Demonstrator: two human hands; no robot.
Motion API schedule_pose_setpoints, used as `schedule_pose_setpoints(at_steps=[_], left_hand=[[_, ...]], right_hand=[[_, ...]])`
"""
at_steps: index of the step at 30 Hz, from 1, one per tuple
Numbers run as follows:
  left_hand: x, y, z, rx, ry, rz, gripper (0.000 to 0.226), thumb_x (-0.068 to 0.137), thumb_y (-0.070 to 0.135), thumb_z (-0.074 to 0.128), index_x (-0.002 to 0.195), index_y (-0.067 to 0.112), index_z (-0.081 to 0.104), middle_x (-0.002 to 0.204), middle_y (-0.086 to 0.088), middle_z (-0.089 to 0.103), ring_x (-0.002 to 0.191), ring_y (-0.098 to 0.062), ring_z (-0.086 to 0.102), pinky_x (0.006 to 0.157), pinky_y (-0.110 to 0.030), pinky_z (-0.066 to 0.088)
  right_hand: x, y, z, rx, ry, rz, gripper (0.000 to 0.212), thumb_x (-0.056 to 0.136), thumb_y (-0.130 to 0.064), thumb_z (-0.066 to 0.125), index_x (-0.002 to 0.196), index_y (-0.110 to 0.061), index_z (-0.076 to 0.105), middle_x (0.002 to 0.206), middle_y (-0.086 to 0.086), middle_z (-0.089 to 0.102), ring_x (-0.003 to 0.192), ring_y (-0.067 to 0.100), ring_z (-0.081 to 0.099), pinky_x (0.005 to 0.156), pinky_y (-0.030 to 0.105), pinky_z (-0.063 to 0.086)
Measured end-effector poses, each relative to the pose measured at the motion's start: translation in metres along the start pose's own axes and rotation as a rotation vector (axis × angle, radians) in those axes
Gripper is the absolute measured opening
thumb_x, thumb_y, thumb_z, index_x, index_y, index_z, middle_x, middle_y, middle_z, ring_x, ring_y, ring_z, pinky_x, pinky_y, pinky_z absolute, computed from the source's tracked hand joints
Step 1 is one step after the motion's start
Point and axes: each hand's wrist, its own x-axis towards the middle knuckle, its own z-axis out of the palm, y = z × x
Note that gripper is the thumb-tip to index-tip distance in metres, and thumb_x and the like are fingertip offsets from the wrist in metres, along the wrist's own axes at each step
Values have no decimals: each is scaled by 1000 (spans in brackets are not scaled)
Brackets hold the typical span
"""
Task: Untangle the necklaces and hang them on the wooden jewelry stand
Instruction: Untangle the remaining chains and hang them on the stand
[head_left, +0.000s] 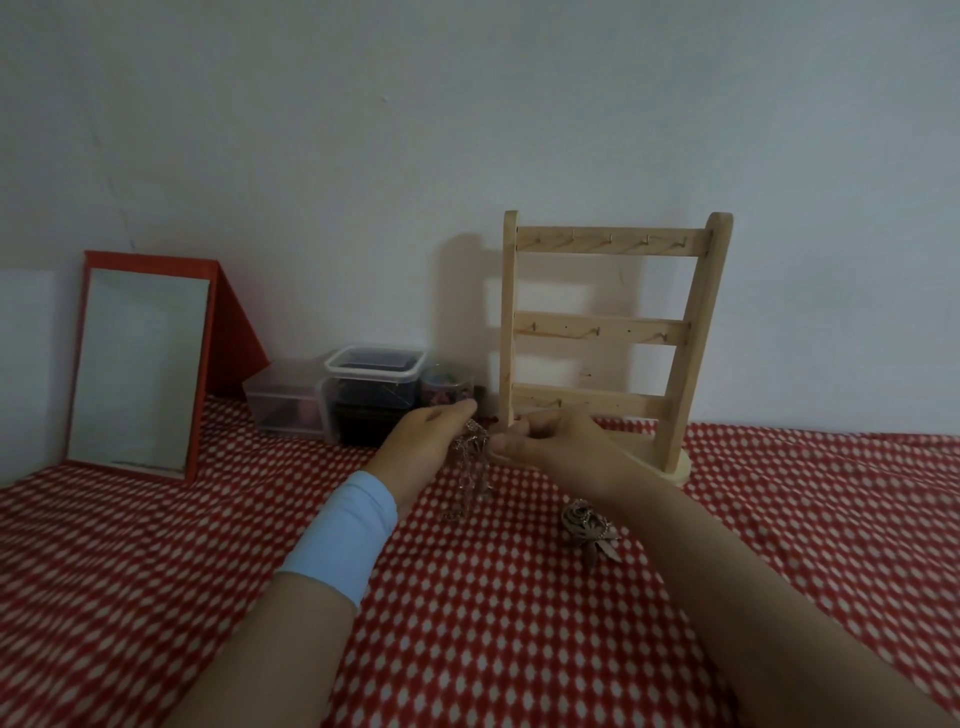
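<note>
Red dotted cloth underneath | left grip pinches tangled necklaces, chains dangling | right grip pinches same tangle | wooden stand upright just behind

A plain pale wall fills the upper half in dim, greyish light. Below it spreads a red cloth patterned with white dots — near the wall on the left stands a tilted mirror in a red frame, with clear plastic boxes just beside it to the right.
</note>
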Motion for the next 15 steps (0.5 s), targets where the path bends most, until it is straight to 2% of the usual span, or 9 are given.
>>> schedule_pose_setpoints(at_steps=[1, 3, 5, 7, 8, 10, 11, 13, 15], left_hand=[[-1, -1, 1, -107, -36, -8, 29, 96, 37, 58, 91, 12, 72, 85, -5, 74, 90, -20, 69, 92, -37, 50], [-1, -3, 2, -139, -89, 46, 26, 92, 35, 63, 88, 9, 67, 81, -6, 68, 85, -24, 64, 89, -41, 48], [0, -5, 1, -36, -104, 100, 22, 94, 31, 62, 86, 11, 64, 78, -7, 63, 79, -24, 60, 83, -43, 48], [2, -6, -1, 95, -101, 121, 19, 99, 28, 55, 90, 12, 63, 73, -3, 66, 72, -18, 63, 79, -39, 51], [3, -6, -2, 159, -101, 123, 17, 99, 27, 54, 93, 14, 63, 74, -1, 68, 72, -17, 65, 77, -36, 53], [3, -7, -3, 274, -106, 124, 5, 97, 21, 57, 98, 17, 60, 84, -3, 71, 77, -16, 66, 75, -31, 54], [4, -7, -3, 331, -96, 128, 3, 96, 17, 59, 97, 19, 58, 88, -4, 71, 78, -15, 66, 72, -28, 52], [4, -7, -2, 415, -50, 164, 14, 93, 9, 59, 93, 22, 55, 87, -5, 69, 76, -14, 64, 68, -23, 48], [3, -6, -4, 445, -16, 210, 23, 90, 0, 55, 90, 23, 55, 85, -6, 66, 77, -14, 62, 69, -22, 47]], right_hand=[[-1, -3, 0, 13, 4, -4, 17, 94, -30, 70, 89, -17, 80, 90, -5, 79, 89, 8, 73, 77, 16, 53], [-3, -7, -1, 22, 12, -25, 17, 95, -30, 69, 94, -18, 81, 91, -6, 79, 88, 5, 72, 69, 9, 51], [-2, -7, -3, 56, 31, -48, 18, 97, -27, 67, 95, -15, 80, 84, -9, 78, 78, 1, 71, 68, 9, 48], [-3, -7, -4, 72, 67, -47, 21, 99, -23, 64, 92, -10, 78, 64, -14, 71, 58, -5, 63, 63, 8, 45], [-2, -5, -4, 52, 93, -51, 23, 100, -24, 63, 89, -9, 76, 61, -13, 69, 55, -4, 59, 64, 11, 46], [1, -2, -1, -87, 137, -78, 24, 100, -28, 62, 84, -15, 74, 72, -5, 70, 62, 5, 59, 69, 24, 50], [1, -1, 1, -190, 137, -89, 23, 100, -29, 62, 81, -21, 72, 75, -5, 69, 65, 5, 58, 69, 24, 50], [3, 0, 5, -357, 104, -103, 27, 101, -27, 60, 75, -31, 63, 74, -14, 61, 66, -3, 53, 64, 16, 41], [4, 1, 6, -379, 80, -98, 29, 101, -27, 60, 73, -34, 61, 73, -16, 58, 66, -4, 52, 63, 13, 36]])
